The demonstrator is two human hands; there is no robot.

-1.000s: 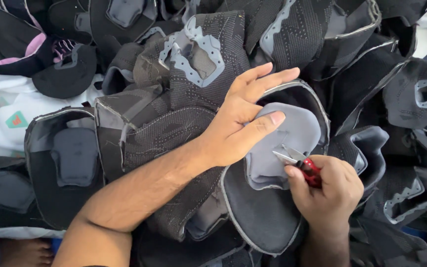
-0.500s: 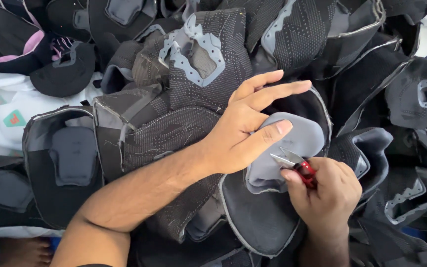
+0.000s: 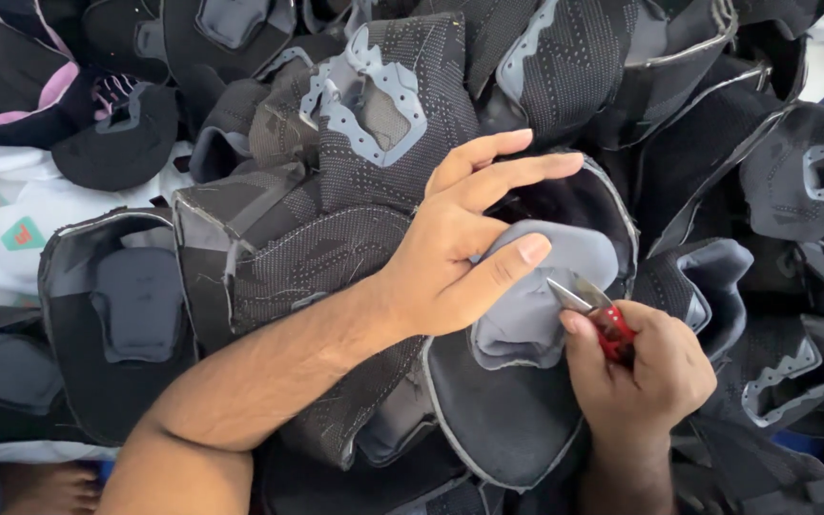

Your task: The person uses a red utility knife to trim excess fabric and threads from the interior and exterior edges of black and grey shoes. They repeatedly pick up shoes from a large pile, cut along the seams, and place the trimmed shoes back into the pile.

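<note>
Right hand [image 3: 643,374] grip: fingers closed around red-handled snips [image 3: 595,311], metal blades poking out up-left, tips at the edge of the grey lining flap [image 3: 541,296]. Left hand [image 3: 464,243] grip: loose, thumb pressed down on that same grey flap, other fingers spread and stretched flat over the black shoe upper [image 3: 512,420] beneath; forearm runs down-left from there. The flap sits between the two hands, touching the left thumb, just beside the blade tips. Out from the grip: a pile of black knit shoe uppers [image 3: 374,143] with grey trim on all sides, overlapping. Far left of the grip, a white sheet [image 3: 40,205] with a small green patch, partly covered by uppers. Bottom left, a bare foot [image 3: 45,486] just shows.
</note>
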